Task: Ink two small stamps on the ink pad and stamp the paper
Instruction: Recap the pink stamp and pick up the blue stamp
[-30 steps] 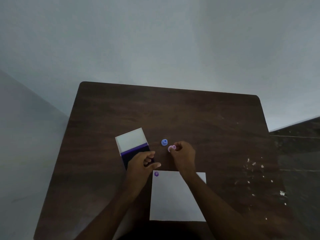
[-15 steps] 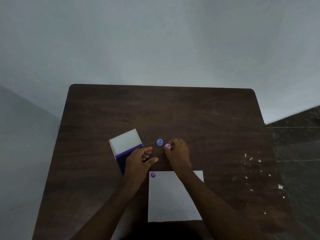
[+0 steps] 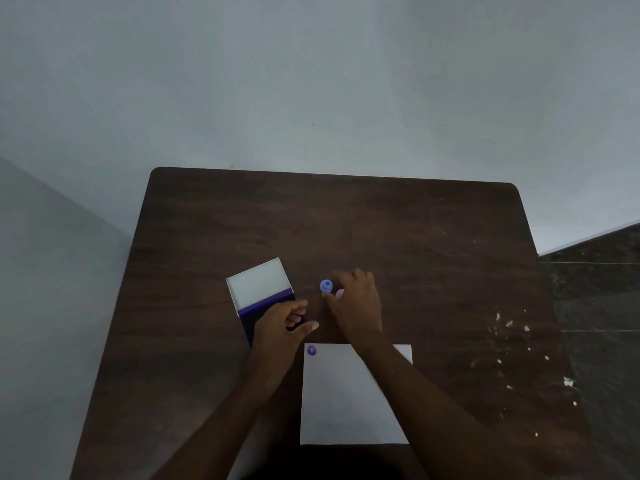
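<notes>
An open ink pad (image 3: 258,285) lies left of centre, white lid tipped back. Its dark inked half is mostly covered by my left hand (image 3: 280,327), whose curled fingers grip the pad's right edge with the thumb sticking out. A small blue stamp (image 3: 326,285) stands upright on the table just right of the pad. Right beside it is a small pink stamp (image 3: 340,293), pinched between thumb and fingers of my right hand (image 3: 358,306) and mostly hidden by it. The white paper (image 3: 346,407) lies near the front edge and bears one purple print (image 3: 311,350) in its top left corner.
Everything sits on a dark wooden table (image 3: 346,220) pushed against a pale wall. White flecks (image 3: 509,341) are scattered over the table's right side. A dark tiled floor (image 3: 599,306) shows past the right edge.
My right hand has carried the pink stamp a little farther back, close beside the blue stamp. My left hand has stayed on the ink pad.
</notes>
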The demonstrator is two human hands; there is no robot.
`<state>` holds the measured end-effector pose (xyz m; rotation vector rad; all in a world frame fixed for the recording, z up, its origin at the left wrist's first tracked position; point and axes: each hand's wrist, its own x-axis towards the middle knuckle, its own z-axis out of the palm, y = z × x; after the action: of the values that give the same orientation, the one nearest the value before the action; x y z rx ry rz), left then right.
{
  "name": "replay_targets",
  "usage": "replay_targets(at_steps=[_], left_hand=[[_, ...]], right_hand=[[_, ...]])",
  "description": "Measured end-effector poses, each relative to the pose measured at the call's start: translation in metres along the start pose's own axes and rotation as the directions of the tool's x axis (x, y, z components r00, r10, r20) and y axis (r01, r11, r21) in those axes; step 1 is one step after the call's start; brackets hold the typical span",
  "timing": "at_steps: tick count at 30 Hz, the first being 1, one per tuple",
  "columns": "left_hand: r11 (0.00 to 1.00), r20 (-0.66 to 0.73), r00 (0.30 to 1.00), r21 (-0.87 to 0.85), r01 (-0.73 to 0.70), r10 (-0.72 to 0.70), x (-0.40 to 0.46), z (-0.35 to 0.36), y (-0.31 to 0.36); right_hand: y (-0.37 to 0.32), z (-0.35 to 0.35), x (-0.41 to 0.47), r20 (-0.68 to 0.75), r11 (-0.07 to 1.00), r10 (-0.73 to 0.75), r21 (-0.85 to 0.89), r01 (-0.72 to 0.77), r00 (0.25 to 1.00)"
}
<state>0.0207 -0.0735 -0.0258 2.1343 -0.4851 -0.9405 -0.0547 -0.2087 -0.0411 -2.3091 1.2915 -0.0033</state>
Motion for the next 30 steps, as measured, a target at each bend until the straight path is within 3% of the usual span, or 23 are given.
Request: replay_targets(at_steps=[8, 11, 13, 17, 23, 30], left_hand=[[0.999, 0.006, 1.000, 0.026, -0.031, 0.031, -0.006, -0.004, 0.000], [0.998, 0.027, 0.999, 0.047, -0.035, 0.033, -0.008, -0.007, 0.001], [0.999, 0.033, 0.999, 0.032, -0.013, 0.012, -0.008, -0.008, 0.001], [0.999, 0.052, 0.999, 0.030, 0.009, -0.011, -0.010, -0.008, 0.007], [0.964, 0.061, 0.996, -0.263, -0.048, 0.066, -0.011, -0.008, 0.032], [0.976, -0.021, 0.999, -0.211, -0.051, 0.047, -0.016, -0.009, 0.048]], right_hand=[[-0.006, 0.001, 0.001, -0.036, 0.983, -0.150, -0.110, 0.145, 0.988], [-0.008, -0.003, -0.001, -0.073, 0.995, -0.098, -0.011, 0.098, 0.993], [-0.012, -0.013, -0.005, -0.104, 0.984, -0.015, 0.173, 0.033, 0.994], [-0.015, -0.031, -0.017, 0.026, 0.732, 0.230, 0.654, -0.190, 0.973], [-0.009, -0.040, -0.030, 0.187, 0.525, 0.269, 0.794, -0.307, 0.945], [-0.008, -0.045, -0.045, 0.306, 0.413, 0.166, 0.842, -0.348, 0.938]])
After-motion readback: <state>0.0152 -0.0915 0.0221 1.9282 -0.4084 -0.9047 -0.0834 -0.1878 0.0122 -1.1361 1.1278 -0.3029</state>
